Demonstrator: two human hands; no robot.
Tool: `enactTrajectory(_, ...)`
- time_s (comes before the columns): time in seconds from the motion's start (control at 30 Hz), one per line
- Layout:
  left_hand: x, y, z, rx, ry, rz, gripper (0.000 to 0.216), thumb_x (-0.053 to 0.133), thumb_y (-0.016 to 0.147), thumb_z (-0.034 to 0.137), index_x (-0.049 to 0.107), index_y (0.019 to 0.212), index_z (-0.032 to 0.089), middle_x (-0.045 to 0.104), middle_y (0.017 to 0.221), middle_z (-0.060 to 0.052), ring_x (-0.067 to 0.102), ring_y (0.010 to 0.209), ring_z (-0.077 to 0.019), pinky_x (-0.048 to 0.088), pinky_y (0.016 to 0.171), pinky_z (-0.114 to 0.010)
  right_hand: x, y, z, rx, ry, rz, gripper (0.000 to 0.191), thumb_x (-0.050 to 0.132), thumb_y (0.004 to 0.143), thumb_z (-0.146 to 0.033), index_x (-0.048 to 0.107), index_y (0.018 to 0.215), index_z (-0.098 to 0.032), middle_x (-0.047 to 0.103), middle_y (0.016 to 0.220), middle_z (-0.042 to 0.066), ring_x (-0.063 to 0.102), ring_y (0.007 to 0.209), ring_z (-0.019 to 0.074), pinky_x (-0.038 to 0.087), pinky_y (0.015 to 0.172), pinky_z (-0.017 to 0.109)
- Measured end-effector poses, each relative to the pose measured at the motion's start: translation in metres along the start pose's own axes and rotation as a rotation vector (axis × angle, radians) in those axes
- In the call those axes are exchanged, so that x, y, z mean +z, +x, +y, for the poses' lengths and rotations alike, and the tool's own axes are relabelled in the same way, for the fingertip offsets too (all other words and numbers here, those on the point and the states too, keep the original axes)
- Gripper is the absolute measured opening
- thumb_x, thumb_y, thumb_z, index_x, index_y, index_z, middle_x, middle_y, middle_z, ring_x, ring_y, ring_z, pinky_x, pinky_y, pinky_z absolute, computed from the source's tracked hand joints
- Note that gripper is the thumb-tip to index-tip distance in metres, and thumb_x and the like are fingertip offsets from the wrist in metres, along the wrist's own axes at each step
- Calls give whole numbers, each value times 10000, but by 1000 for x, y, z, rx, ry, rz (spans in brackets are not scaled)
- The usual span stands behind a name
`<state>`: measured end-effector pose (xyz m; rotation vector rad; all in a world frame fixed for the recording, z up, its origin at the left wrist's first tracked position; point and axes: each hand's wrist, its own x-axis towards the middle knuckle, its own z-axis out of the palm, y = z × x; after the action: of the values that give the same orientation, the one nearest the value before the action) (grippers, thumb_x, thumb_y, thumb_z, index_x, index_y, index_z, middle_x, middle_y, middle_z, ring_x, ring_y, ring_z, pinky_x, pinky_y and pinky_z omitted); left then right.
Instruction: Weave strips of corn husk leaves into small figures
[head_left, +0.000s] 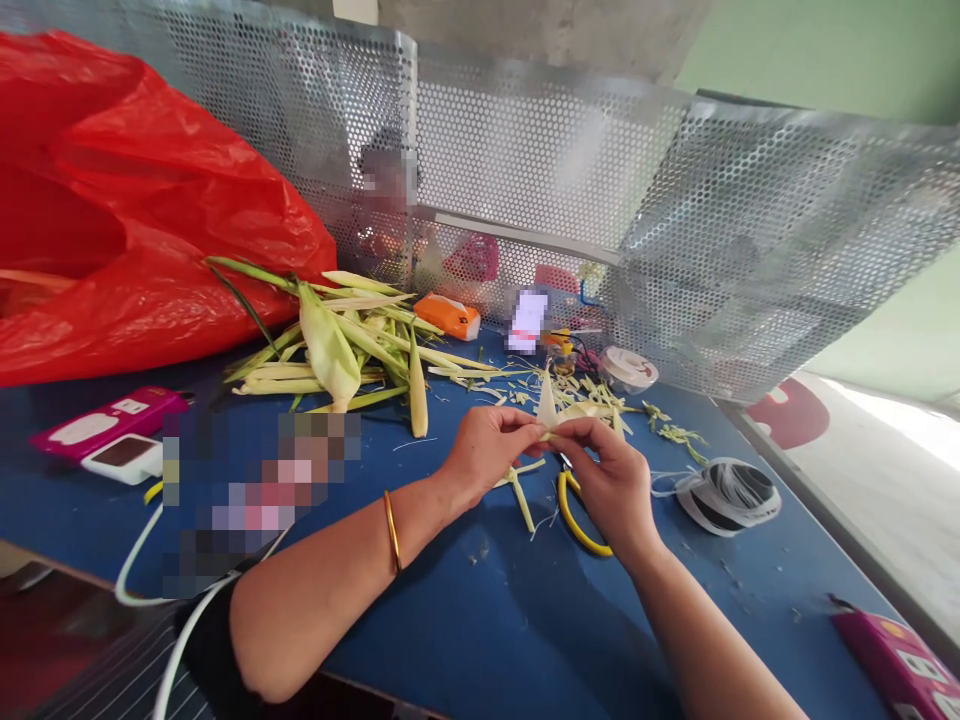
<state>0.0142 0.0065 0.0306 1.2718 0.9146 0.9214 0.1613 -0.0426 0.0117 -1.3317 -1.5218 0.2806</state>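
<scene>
Both hands meet at the middle of the blue table, pinching one pale piece of corn husk (548,405) whose pointed tip stands up between them. My left hand (487,447) has thumb and forefinger closed on its left side. From the right, my right hand (611,480) grips the same husk with closed fingers. Yellow-handled scissors (576,525) lie under my right hand, their blades mostly hidden. A small tied husk shape (519,492) rests on the table just below the hands. Husk scraps (592,385) are scattered behind them.
A pile of corn husks (330,350) lies left of centre beside a big red plastic bag (150,200). A string spool (731,495) is at right. An orange tissue pack (448,316), a phone (528,320) and a tape roll (630,368) stand before a perforated metal screen (517,140).
</scene>
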Motion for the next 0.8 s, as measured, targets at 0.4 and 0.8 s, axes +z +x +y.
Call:
enactTrajectory(0.4,-1,-1,-6,155,133,-112,122,656,765,245,748,764,166,726,719,-35,646,664,-134,443,565,-215,-4,3,-1,98,90,7,74,661,814,-255,647,758,-207,676,689,-10,609,656,150,470,662,290)
enactTrajectory(0.8,-2,2,-5,-34,-107,-73,122,673,725,271,697,682,159,674,666,-44,621,668,-141,405,507,-211,-3,2,-1,-36,17,11,55,665,839,-256,683,795,-228,689,772,-8,611,733,154,481,702,287)
